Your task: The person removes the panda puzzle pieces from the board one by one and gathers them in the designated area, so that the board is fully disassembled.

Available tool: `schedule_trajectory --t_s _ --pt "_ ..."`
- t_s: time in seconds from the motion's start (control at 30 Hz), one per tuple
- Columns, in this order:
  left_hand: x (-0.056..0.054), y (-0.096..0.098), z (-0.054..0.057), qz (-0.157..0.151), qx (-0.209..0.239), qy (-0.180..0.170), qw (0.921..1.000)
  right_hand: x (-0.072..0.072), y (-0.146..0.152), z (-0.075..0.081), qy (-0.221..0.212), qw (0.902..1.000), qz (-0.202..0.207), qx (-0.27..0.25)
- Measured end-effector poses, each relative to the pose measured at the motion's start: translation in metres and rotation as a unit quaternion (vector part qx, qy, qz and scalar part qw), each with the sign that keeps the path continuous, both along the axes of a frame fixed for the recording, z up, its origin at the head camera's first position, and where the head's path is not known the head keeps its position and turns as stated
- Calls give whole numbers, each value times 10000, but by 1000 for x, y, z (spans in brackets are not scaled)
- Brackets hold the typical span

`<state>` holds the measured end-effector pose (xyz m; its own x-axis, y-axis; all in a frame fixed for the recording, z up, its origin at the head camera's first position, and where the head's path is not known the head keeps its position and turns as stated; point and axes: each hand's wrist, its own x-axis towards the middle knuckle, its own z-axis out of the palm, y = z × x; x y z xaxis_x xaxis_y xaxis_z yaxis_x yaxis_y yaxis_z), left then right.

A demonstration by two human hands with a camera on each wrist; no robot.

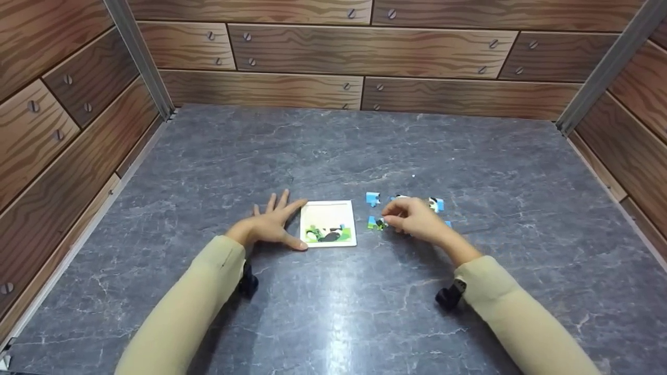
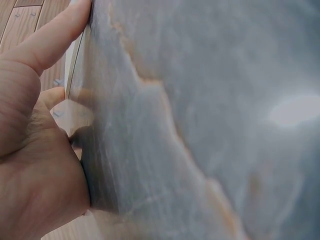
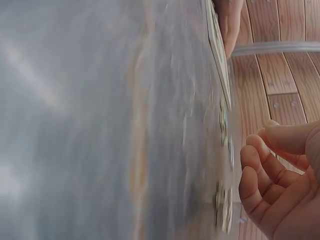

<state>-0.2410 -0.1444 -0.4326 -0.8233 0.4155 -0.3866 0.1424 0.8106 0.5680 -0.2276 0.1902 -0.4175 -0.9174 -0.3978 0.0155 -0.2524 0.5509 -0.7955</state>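
Note:
A square white puzzle tray (image 1: 326, 212) lies flat on the table, with panda-and-green puzzle pieces (image 1: 328, 235) filling its lower part. My left hand (image 1: 268, 224) spreads its fingers along the tray's left side, forefinger at the top corner and thumb at the bottom one. Right of the tray, my right hand (image 1: 417, 221) hovers low with loosely bent fingers. Its fingertips are right at a blue-and-green puzzle piece (image 1: 372, 223); in the right wrist view nothing shows between the thumb (image 3: 290, 137) and fingers. A blue piece (image 1: 372, 198) lies just beyond.
More loose pieces, one a blue-and-white piece (image 1: 440, 204), lie around and partly under the right hand. The grey marbled table (image 1: 292, 151) is bounded by wood-patterned walls (image 1: 365, 52) at the back and sides. A small white speck (image 1: 414, 176) sits behind the pieces.

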Motion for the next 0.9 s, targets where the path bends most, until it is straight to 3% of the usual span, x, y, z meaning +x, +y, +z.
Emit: schedule_trajectory --t_s 0.47,0.67,0.9 --pt "-1 0 4 -21 -46 47 10000 2 -51 9 -123 9986 440 -260" --pt "-1 0 3 -24 -36 77 10000 1 -70 6 -63 9964 764 -375" --pt "0 0 -1 4 14 110 9999 1 -89 -3 102 9945 1040 -122"
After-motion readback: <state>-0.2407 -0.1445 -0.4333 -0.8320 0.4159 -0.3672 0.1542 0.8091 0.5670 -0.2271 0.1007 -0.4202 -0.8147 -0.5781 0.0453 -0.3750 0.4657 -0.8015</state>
